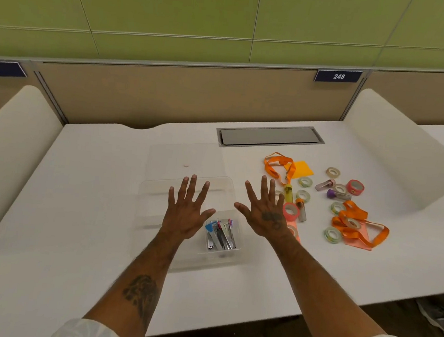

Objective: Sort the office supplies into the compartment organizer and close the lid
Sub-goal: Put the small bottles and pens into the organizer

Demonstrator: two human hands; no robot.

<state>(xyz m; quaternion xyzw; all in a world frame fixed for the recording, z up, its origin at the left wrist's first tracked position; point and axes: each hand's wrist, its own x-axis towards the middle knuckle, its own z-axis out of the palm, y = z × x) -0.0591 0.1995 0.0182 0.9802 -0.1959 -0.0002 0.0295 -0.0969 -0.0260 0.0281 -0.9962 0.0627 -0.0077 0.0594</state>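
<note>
Both hands were up over the box, nothing picked yet! The left hand (187, 213) hovered with fingers spread wide, holding nothing, above the clear plastic compartment organizer (153, 205) sitting mid-table. The right hand (265, 212) was splayed the same way and empty, at the organizer's right edge. The clear flat lid (179, 156) lay open behind the box.

Only the near-right compartment looked filled, with a bundle of metal clips with coloured tips (221, 235). By my reading the sort was barely begun, and the other compartments looked bare.

The loose supplies sat to the right on the white table (91, 210): a pink tape roll (290, 211) just beside the right hand, pale green tape rolls (305, 181), small clear vials (325, 184), a yellow sticky pad (302, 169), and two tangled orange lanyards (358, 228).

The next move probably called for the right hand to reach over and pinch one small item. The lanyards draped over some of the rolls could drag their neighbours along.
</note>
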